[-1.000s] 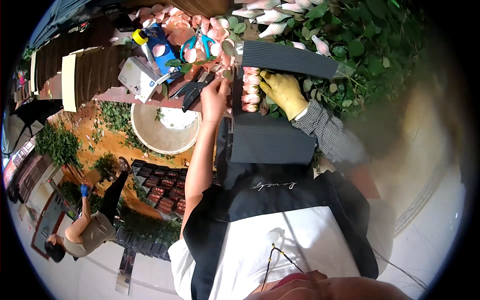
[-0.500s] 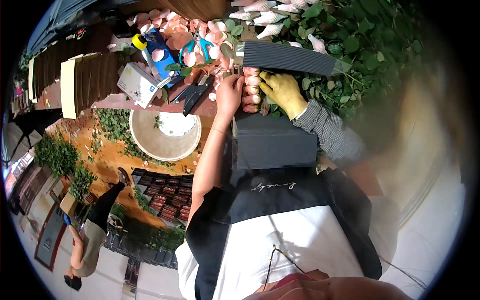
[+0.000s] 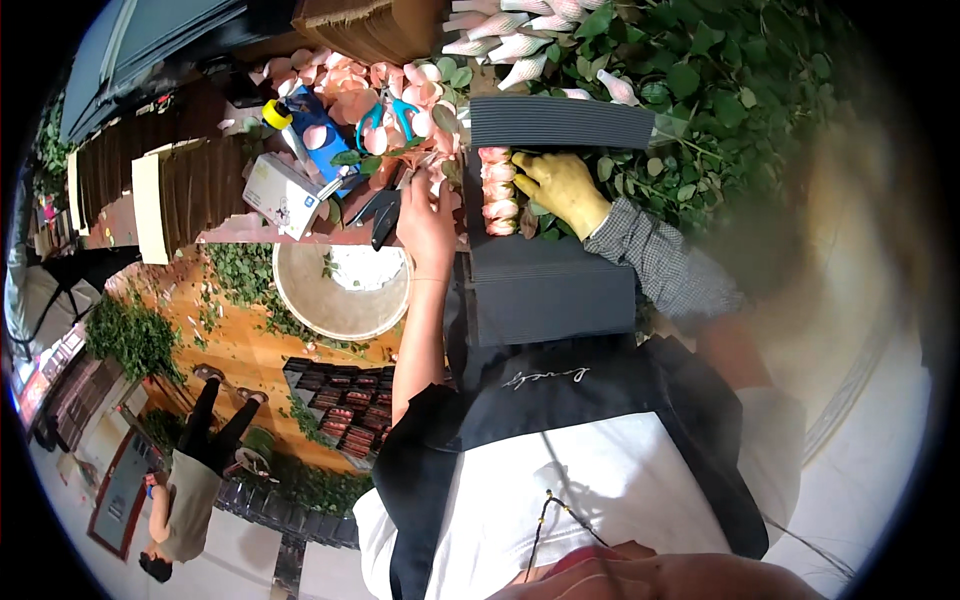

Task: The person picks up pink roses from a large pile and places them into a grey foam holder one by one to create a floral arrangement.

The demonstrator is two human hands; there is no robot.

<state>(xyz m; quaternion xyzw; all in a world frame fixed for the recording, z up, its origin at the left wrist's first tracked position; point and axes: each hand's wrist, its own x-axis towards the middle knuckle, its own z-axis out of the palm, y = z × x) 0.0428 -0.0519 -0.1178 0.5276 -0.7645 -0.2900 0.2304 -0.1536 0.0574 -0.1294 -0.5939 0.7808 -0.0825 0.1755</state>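
My bare left hand (image 3: 427, 228) is beside the black stapler (image 3: 385, 215) among loose pink petals (image 3: 355, 100), its fingers curled; what, if anything, they hold is hidden. A short column of pink roses (image 3: 498, 195) lies between dark grey corrugated sheets (image 3: 550, 290), with another ribbed sheet (image 3: 555, 122) across the top. My right hand (image 3: 565, 195), in a yellow glove, grips the roses from the right with bent fingers. Teal scissors (image 3: 400, 117), a blue container with a yellow cap (image 3: 332, 150) and a white box (image 3: 277, 195) lie to the left.
Cardboard stacks (image 3: 160, 200) stand left. Leaves (image 3: 720, 100) and netted buds (image 3: 510, 45) fill the upper right. Beyond the table are a pale tub (image 3: 340, 320), black trays of roses (image 3: 340, 410) on the floor and a co-worker (image 3: 185, 510) at the lower left.
My left hand went right to the roses, then back left beside the stapler. My right hand stayed at the roses. The co-worker has stepped and shifted posture.
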